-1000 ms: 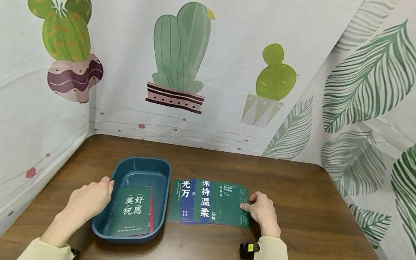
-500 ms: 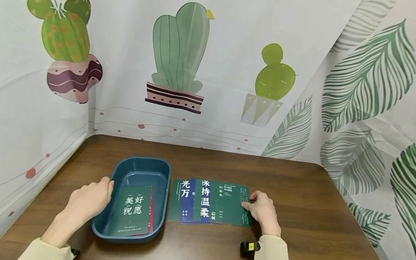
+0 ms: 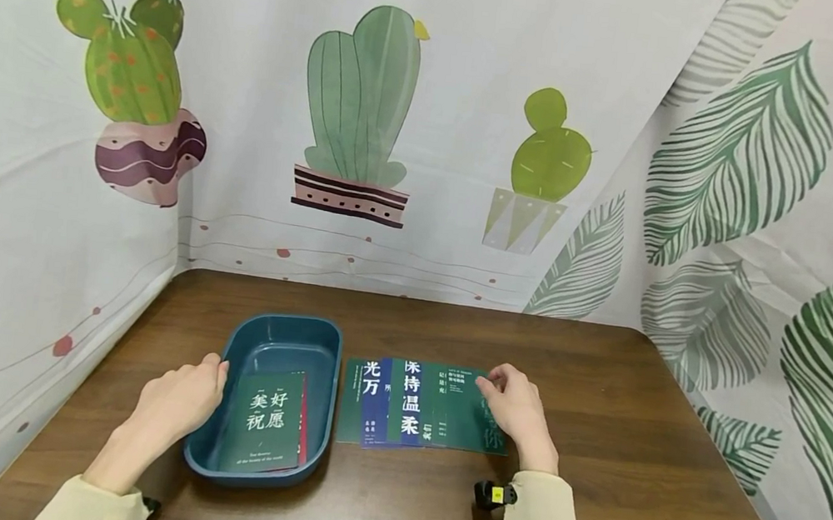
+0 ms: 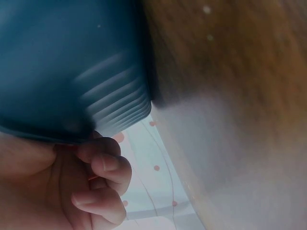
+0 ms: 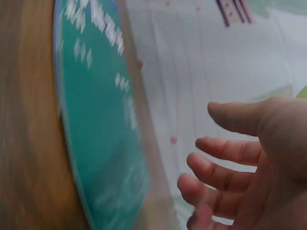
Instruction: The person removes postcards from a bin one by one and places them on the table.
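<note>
Fingers (image 5: 223, 176) of the right hand (image 3: 518, 410), loosely spread and empty, have just lifted off the overlapping cards (image 3: 409, 418), seemingly leaving that row released on the tabletop (image 3: 418, 325) beside the tray (image 3: 288, 327) whose rim the left hand (image 3: 185, 393) grips.

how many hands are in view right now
2: the left hand grips the blue tub at its left side; the right hand is near the right end of the card row.

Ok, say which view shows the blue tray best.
The head view: it shows the blue tray nearly whole, cards lying inside. The left wrist view shows only part of its outside and the left hand gripping its rim; the right wrist view misses it.
</note>
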{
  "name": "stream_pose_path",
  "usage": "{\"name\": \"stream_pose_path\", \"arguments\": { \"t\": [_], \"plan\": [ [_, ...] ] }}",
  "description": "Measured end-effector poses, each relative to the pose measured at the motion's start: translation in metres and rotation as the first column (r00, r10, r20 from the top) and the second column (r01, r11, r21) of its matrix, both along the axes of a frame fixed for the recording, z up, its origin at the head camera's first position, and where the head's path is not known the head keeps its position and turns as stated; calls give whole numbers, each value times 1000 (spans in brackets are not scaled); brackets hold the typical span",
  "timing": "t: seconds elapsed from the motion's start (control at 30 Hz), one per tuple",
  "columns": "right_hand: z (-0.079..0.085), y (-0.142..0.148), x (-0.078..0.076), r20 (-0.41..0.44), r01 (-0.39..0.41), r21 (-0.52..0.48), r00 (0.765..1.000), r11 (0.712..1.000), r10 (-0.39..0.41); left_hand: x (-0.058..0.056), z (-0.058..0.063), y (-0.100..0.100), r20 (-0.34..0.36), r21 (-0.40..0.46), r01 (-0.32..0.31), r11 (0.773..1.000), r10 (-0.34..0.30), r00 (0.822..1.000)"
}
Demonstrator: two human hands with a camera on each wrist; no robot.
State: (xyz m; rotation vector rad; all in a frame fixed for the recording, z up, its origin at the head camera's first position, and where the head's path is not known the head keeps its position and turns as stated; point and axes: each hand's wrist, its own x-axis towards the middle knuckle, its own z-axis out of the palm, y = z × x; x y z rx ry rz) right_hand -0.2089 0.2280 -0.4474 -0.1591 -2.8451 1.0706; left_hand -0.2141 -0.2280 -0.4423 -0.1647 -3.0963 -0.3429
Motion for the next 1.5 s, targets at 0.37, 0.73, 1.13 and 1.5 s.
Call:
{"name": "stream_pose_path", "arguments": {
  "t": [0.37,0.73,1.13,1.5],
  "plan": [
    [19,-61,1,-216,-197,-111,961,974,170,-1,-1,-1,-17,2,4,1000,-4,1000],
    [28,-142,14,-303,-408,-171,888,897,346,0,0,0,7,9,4,1000,-4,1000],
    [31,-227,27,-108,-524,-235,851,818,514,1,2,-1,24,15,-5,1000,5,1000],
    [23,-273,17,187,-95,-553,954,828,234,1,1,0,-9,23,10,1000,-10,1000]
  ]
}}
